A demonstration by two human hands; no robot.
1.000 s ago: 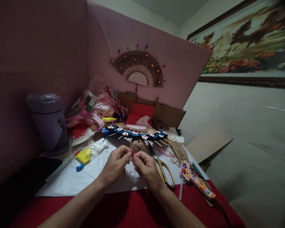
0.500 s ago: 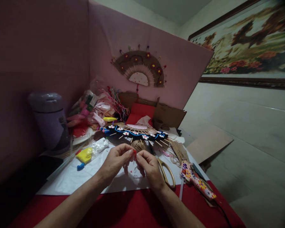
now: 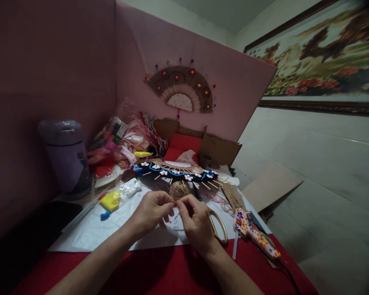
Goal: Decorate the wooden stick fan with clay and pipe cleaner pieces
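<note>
Between the fingertips of both hands sits a small red piece [image 3: 175,203], perhaps modelling clay; most of it is hidden. My left hand [image 3: 150,211] pinches it from one side, my right hand [image 3: 197,221] from the other, above the white sheet [image 3: 104,237]. Just beyond the hands are a ball of twine [image 3: 178,190] and a dark fan [image 3: 181,176] with white flowers and a blue wavy line. Gold-handled scissors [image 3: 224,229] lie beside my right hand. Left of my hands, yellow clay [image 3: 110,200] with a blue lump rests by a clear bag [image 3: 130,187].
A flower-patterned glue gun [image 3: 255,235] lies at the right on the red cloth [image 3: 160,274]. A purple tumbler [image 3: 67,164] stands at the left. Bags and fuzzy stems [image 3: 150,133] pile up behind. A brown fan [image 3: 184,82] hangs on the pink panel [image 3: 227,82].
Both hands have sunk slightly toward the table, still pinching the red piece. More of the twine ball shows above them.
</note>
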